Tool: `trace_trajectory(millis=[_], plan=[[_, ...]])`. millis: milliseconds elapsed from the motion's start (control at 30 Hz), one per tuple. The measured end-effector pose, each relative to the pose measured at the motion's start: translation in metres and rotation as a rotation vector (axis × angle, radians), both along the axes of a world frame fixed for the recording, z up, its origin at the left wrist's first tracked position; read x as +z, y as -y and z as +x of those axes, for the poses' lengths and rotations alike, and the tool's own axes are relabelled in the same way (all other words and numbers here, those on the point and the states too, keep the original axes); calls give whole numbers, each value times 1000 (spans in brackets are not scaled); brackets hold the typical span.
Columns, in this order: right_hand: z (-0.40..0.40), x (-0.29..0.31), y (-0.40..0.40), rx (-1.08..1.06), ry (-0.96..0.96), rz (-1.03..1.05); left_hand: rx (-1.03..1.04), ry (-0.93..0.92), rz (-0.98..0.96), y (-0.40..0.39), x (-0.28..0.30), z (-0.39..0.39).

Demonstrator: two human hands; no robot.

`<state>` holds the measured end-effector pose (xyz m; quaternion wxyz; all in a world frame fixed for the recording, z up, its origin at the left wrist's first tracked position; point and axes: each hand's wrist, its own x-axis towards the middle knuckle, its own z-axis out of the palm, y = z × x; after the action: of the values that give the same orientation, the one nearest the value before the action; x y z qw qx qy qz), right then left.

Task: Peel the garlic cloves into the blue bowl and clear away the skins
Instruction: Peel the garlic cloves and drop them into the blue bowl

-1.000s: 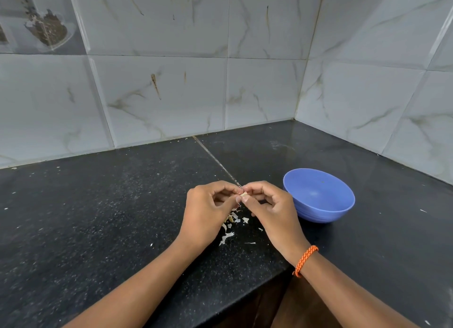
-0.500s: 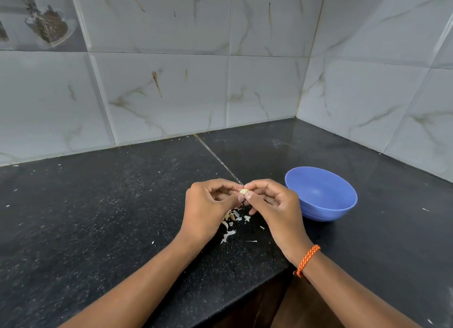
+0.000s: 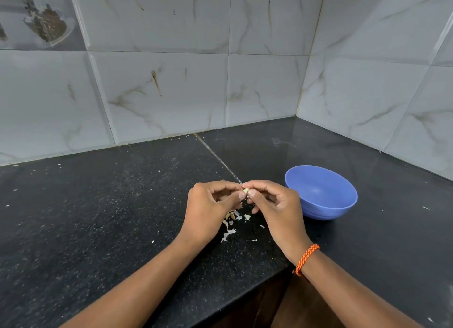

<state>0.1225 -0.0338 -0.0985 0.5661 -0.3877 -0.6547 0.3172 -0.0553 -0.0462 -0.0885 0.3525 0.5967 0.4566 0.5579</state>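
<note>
Here we hold 1 garlic clove [image 3: 245, 192] pinched between the fingertips of both hands, the left hand [image 3: 208, 210] and the right hand [image 3: 277, 206] meeting above the counter [image 3: 98, 217] just left of the blue bowl [image 3: 321, 193]. Compared with 1 second ago, more of the pale clove shows between our thumbs, and the hands sit much where they were; we judge that the skin is coming away and that this clove is close to ready for the bowl. Loose skins [image 3: 229, 233] lie scattered on the counter beneath and between the hands, so clearing them is not yet begun. The visible part of the bowl's inside looks bare apart from 1 small dark speck; its near inner wall is cut off by the rim. The left hand covers part of a small heap [image 3: 231, 215] beneath it, and we cannot tell whether that heap holds unpeeled cloves or only skins. How much skin remains on the pinched clove is too small to make out.
</note>
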Motion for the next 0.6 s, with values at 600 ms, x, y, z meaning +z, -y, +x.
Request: trace_trajectory(millis=[600], plan=[[-3, 2, 5, 4, -44, 0, -11, 83, -24, 2, 1, 0]])
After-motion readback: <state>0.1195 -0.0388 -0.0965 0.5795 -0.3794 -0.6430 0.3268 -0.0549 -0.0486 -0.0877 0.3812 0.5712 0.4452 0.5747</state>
